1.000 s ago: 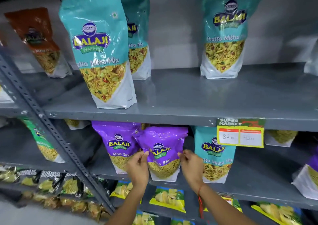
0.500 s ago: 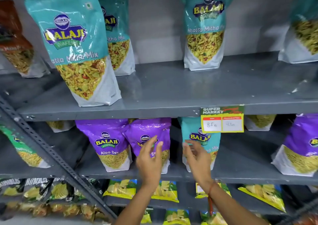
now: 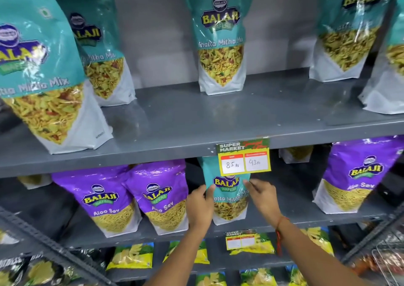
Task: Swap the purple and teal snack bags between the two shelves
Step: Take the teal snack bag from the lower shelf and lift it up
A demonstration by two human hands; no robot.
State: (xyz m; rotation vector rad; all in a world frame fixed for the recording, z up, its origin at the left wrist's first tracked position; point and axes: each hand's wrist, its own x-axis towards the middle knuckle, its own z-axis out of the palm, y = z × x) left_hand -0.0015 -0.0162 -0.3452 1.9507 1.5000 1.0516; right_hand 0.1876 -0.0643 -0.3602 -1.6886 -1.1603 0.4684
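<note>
A teal snack bag (image 3: 227, 189) stands upright on the lower shelf (image 3: 306, 220), below a price tag. My left hand (image 3: 200, 204) grips its left edge and my right hand (image 3: 263, 198) its right edge. Two purple bags (image 3: 105, 200) (image 3: 160, 196) stand side by side just left of it, and a third purple bag (image 3: 356, 176) stands at the right. On the upper shelf (image 3: 196, 119) stand several teal bags: one large at the front left (image 3: 41, 71), one behind it (image 3: 98, 51), one in the middle (image 3: 220, 40) and more at the right (image 3: 347, 29).
A yellow price tag (image 3: 243, 156) hangs from the upper shelf's front edge. Yellow snack packets (image 3: 131, 257) fill the shelf below. A slanted grey metal upright (image 3: 43, 239) crosses the lower left. A wire rack (image 3: 387, 261) is at the bottom right.
Both hands let go of the purple bag on the lower shelf and moved right onto the teal bag beside it. The view has shifted right.
</note>
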